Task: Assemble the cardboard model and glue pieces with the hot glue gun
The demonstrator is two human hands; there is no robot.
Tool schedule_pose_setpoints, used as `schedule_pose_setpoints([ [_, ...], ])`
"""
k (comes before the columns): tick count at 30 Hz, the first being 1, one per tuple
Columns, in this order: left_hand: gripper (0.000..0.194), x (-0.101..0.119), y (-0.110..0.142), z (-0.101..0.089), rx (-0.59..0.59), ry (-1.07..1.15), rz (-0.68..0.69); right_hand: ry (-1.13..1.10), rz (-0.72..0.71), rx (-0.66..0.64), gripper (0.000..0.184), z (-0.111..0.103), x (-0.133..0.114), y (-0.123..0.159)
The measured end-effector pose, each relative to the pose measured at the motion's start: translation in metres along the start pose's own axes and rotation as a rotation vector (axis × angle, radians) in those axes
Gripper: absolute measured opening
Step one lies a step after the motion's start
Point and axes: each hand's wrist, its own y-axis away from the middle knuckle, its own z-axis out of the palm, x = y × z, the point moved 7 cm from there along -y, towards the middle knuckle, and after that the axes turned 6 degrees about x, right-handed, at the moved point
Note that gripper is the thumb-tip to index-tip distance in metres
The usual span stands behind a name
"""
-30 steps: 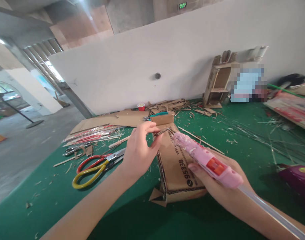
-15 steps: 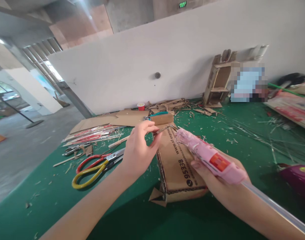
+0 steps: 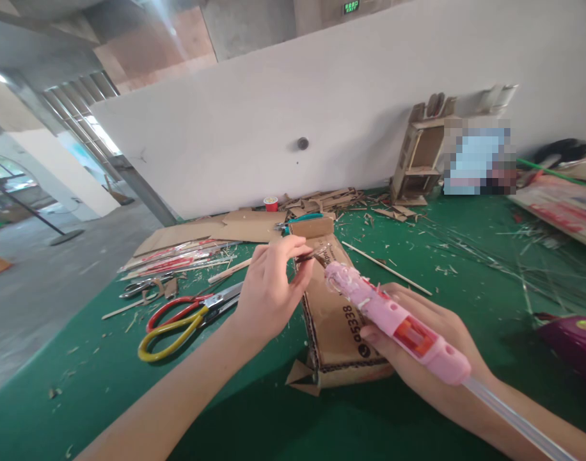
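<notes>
My right hand (image 3: 427, 339) is closed round a pink hot glue gun (image 3: 393, 320). A clear glue stick (image 3: 514, 410) sticks out of its back end, and bits of dried glue cling to its front. Between the thumb and fingers of my left hand (image 3: 274, 291) is a small, thin brown piece (image 3: 308, 255), whose exact kind I cannot make out. The glue gun's nozzle is close to this piece; whether they touch is unclear. Below both hands lies a flat cardboard box (image 3: 329, 326) with printed numbers, its far flap (image 3: 312, 227) raised.
Left of the box lie scissors (image 3: 178, 326) with red and yellow handles. Behind are teal-handled pliers (image 3: 305, 218), a red spool (image 3: 270, 203) and cardboard scraps (image 3: 322, 202). A thin wooden stick (image 3: 389, 269) lies to the right. A cardboard shelf (image 3: 418, 160) stands by the wall.
The glue gun has moved left and slightly down, its nozzle nearer the piece in my left hand. A wooden stick on the table now shows beyond it. My left hand has hardly moved.
</notes>
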Motion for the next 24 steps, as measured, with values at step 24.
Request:
schedule_pose_setpoints([
  [24,0.027,-0.0033,0.0011,-0.003,0.032,-0.015,-0.02,0.021,0.158,0.039,0.02,-0.0004,0.0026,0.0003],
])
